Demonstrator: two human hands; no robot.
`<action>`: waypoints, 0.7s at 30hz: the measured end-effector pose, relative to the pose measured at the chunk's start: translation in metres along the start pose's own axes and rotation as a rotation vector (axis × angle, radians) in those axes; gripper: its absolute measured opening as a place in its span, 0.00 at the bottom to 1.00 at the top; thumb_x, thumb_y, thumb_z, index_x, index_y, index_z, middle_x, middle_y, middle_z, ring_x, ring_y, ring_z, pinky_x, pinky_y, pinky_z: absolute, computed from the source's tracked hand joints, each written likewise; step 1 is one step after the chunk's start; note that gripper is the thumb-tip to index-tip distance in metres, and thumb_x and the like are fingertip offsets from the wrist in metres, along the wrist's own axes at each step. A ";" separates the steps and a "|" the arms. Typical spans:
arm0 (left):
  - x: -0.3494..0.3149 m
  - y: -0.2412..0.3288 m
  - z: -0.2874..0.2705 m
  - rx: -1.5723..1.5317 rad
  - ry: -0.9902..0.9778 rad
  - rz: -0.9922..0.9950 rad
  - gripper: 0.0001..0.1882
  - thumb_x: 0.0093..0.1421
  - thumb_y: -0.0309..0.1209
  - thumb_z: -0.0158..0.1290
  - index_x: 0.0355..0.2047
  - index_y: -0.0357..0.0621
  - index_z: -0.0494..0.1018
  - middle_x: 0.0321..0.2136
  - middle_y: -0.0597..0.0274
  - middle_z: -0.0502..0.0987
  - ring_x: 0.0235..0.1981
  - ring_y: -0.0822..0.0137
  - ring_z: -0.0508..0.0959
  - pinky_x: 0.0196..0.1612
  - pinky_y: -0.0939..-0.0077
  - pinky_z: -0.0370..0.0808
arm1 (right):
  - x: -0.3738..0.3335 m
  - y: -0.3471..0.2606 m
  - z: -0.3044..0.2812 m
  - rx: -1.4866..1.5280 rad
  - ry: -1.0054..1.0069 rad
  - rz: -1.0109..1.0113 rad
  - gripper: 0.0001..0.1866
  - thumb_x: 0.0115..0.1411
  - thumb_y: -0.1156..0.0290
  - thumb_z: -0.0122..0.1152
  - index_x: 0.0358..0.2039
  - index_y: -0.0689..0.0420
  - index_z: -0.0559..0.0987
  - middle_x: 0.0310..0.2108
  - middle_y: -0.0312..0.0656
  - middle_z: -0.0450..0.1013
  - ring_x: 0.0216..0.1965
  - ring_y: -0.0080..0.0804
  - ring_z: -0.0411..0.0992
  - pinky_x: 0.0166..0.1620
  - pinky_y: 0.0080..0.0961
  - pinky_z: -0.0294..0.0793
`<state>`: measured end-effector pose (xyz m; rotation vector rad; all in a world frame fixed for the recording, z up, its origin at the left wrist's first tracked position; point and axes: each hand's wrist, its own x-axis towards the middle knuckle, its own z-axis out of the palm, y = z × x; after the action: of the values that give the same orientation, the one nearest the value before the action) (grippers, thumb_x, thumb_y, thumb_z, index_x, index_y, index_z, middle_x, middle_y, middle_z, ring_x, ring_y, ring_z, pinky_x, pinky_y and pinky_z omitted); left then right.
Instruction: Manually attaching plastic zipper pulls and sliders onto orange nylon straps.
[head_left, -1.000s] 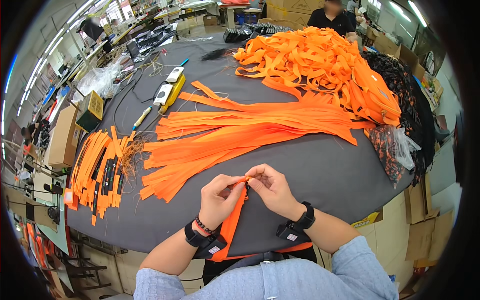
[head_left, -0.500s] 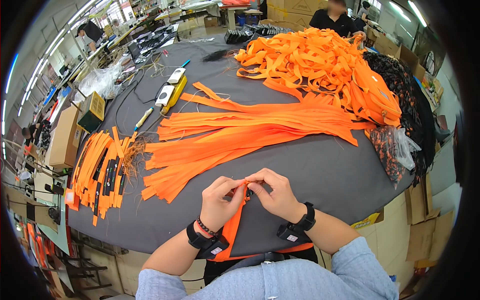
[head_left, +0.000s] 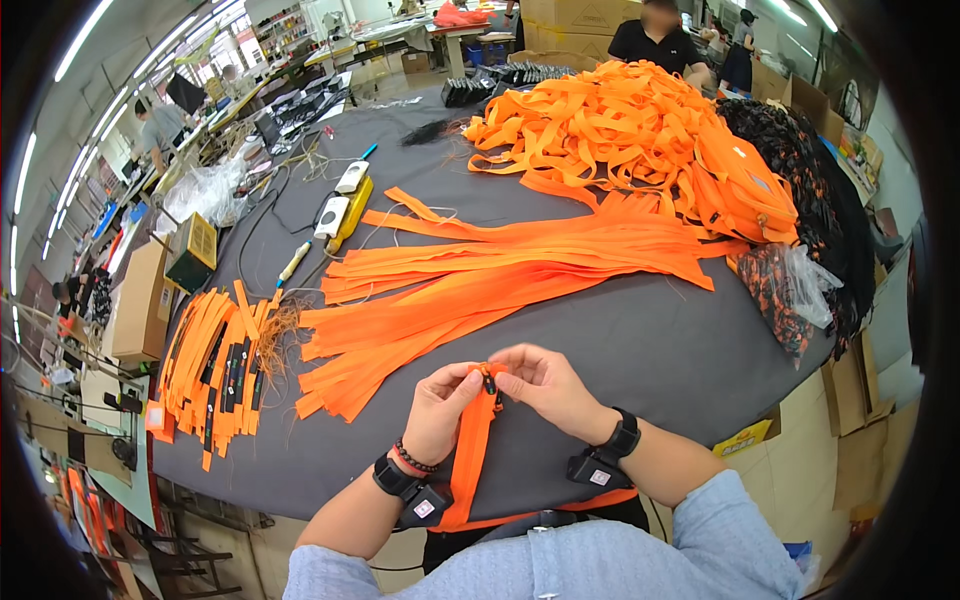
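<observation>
Strip [head_left: 470,455] of orange tape is at the lower centre of the frame, and its top end is between the two hands, above the grey table [head_left: 640,340]. From there it runs down towards the lower edge of the frame, beside the left wrist. Left hand [head_left: 438,405] has its thumb and forefinger closed on this end, gripping it from the left side. Right hand [head_left: 543,385] has its fingers curled at the other side, with the thumb at the end of the tape; whether it pinches firmly, I cannot tell. Small dark piece [head_left: 490,383] sits just below the fingertips; it looks like a zip slider, but it is too small to be certain.

For good work at this point, I would advise the left hand to pinch near the dark piece, so that the tape cannot twist or fold. Both edges should lie level, and the right hand should apply only a small, straight pull, because a slanted pull could make the piece jam. The lower part of the strip should hang loose, without catching on the wrist device [head_left: 424,508]. Long strips [head_left: 500,270] across the middle of the frame lie apart from the hands, which leaves good working room.
</observation>
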<state>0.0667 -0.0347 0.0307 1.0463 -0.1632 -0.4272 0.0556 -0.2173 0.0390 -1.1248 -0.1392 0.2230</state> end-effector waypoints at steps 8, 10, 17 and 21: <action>0.001 -0.001 -0.002 0.035 -0.056 0.009 0.13 0.68 0.32 0.45 0.45 0.35 0.72 0.37 0.56 0.78 0.35 0.63 0.80 0.38 0.68 0.81 | -0.001 0.006 -0.007 0.005 -0.114 0.021 0.07 0.64 0.70 0.57 0.38 0.60 0.76 0.35 0.33 0.75 0.35 0.15 0.71 0.38 0.15 0.71; 0.000 0.000 -0.003 0.023 -0.061 -0.020 0.14 0.68 0.33 0.45 0.45 0.36 0.72 0.38 0.56 0.78 0.37 0.62 0.80 0.39 0.67 0.80 | -0.002 0.008 -0.008 -0.003 -0.121 0.039 0.07 0.65 0.69 0.55 0.38 0.58 0.75 0.35 0.33 0.74 0.36 0.17 0.71 0.40 0.17 0.70; 0.001 0.001 -0.005 -0.443 -0.138 -0.033 0.09 0.67 0.32 0.46 0.43 0.41 0.71 0.39 0.62 0.77 0.42 0.67 0.77 0.51 0.69 0.72 | 0.000 0.002 -0.012 0.585 -0.147 0.090 0.08 0.68 0.65 0.47 0.41 0.55 0.71 0.31 0.34 0.72 0.37 0.23 0.69 0.45 0.25 0.68; 0.001 0.005 -0.004 -0.457 -0.222 -0.026 0.08 0.66 0.29 0.47 0.42 0.41 0.73 0.38 0.62 0.78 0.42 0.68 0.78 0.52 0.71 0.72 | 0.002 -0.004 -0.019 0.430 -0.145 -0.033 0.08 0.68 0.68 0.48 0.42 0.57 0.71 0.29 0.35 0.71 0.35 0.21 0.70 0.44 0.21 0.70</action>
<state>0.0700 -0.0295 0.0327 0.5516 -0.2372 -0.5734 0.0618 -0.2352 0.0350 -0.6779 -0.2262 0.2894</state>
